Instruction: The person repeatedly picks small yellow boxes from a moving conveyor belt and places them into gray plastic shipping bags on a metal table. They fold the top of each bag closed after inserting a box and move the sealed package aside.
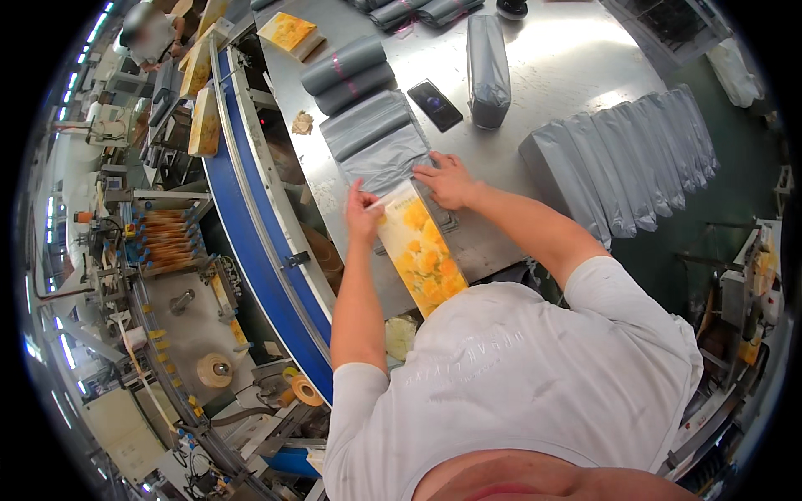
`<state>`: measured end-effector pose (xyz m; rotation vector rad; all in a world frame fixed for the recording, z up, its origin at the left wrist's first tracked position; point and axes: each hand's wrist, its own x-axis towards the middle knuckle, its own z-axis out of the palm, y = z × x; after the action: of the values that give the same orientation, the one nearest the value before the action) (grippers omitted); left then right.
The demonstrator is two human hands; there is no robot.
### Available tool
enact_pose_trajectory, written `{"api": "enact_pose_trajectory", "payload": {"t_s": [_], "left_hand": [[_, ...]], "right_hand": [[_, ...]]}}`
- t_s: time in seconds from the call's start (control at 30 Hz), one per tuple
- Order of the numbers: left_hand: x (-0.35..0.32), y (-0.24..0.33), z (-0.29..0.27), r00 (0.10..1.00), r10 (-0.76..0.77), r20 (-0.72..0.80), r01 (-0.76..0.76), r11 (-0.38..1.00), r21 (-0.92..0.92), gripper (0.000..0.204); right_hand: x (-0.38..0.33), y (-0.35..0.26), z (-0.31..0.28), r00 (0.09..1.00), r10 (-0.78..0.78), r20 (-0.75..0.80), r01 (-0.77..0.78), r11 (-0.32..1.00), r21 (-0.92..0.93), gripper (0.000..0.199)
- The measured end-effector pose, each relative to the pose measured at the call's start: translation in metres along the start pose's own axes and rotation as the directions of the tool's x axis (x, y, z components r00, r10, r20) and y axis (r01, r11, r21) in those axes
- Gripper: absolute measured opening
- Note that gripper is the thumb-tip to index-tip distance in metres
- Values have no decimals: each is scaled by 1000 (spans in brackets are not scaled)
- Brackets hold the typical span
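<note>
A long carton (pixel 426 259) printed with yellow flowers lies between my forearms, its near end against my shirt. Its far end meets the mouth of a grey plastic bag (pixel 386 161) lying flat on a stack of bags. My left hand (pixel 362 214) is closed on the bag's edge at the carton's left corner. My right hand (pixel 451 181) has its fingers bent over the bag's right edge, just beyond the carton's far end. How far the carton sits inside the bag cannot be made out.
Grey bag rolls (pixel 349 71), a phone (pixel 434 105) and a wrapped upright package (pixel 489 71) stand on the metal table (pixel 576 58). Several wrapped packages (pixel 618 163) line its right side. Another flowered carton (pixel 290 35) lies far left. A blue conveyor (pixel 251 217) runs left; a person (pixel 154 37) works beyond.
</note>
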<state>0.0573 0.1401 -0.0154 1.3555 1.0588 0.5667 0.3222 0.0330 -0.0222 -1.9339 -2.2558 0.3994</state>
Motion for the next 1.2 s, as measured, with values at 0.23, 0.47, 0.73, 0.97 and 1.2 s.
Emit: {"api": "enact_pose_trajectory", "payload": {"t_s": [0.23,0.47,0.73,0.97,1.2], "left_hand": [[0,36,41,941,336,45,-222,510,831,53],[-46,-17,34,996,-36,-82,39,998,40,55],[-16,-25,16,924,342,-171,-128,697,706,27],[-52,-66,-8,872,377,312,-435,304,847,18],[-196,-125,-8,904,77,420,-281,848,450,16]], "right_hand": [[-9,-20,-43,997,-7,-82,28,965,261,73],[-26,-9,13,915,76,-396,161,831,532,48],[0,-11,18,914,390,-110,-332,877,346,18],[-89,-54,24,921,306,243,-365,895,257,22],[-186,-90,51,910,108,400,-328,778,536,23]]}}
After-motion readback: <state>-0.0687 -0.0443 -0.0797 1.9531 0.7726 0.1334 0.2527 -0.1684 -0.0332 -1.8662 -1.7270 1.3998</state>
